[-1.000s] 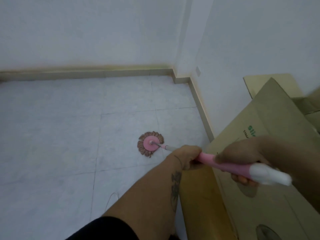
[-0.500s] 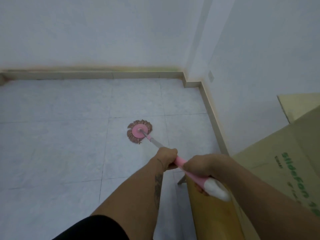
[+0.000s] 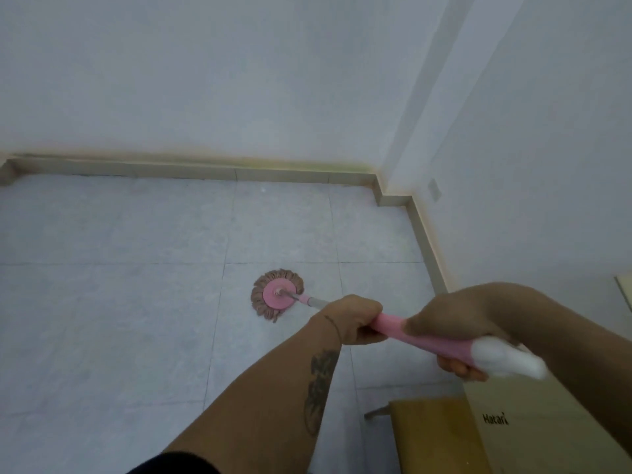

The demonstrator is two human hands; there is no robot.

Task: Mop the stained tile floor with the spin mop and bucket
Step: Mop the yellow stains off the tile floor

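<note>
A round spin mop head (image 3: pixel 276 296), with a pink disc and brownish strands, lies flat on the pale grey tile floor (image 3: pixel 119 302), mid-frame. Its metal shaft runs back and right into a pink handle (image 3: pixel 420 340) with a white end cap. My left hand (image 3: pixel 355 321) grips the front of the pink handle. My right hand (image 3: pixel 458 331) grips it further back, just before the white cap. No bucket is in view.
A white wall with a beige skirting board (image 3: pixel 205 171) closes the floor at the back, and another wall runs along the right. A cardboard box (image 3: pixel 533 425) and a wooden board (image 3: pixel 434 436) stand at the lower right, close to my right arm.
The mop head slid away from the right wall and the box, toward the middle of the floor. The view swung left, so less of the cardboard box shows. Both hands kept their grip.
</note>
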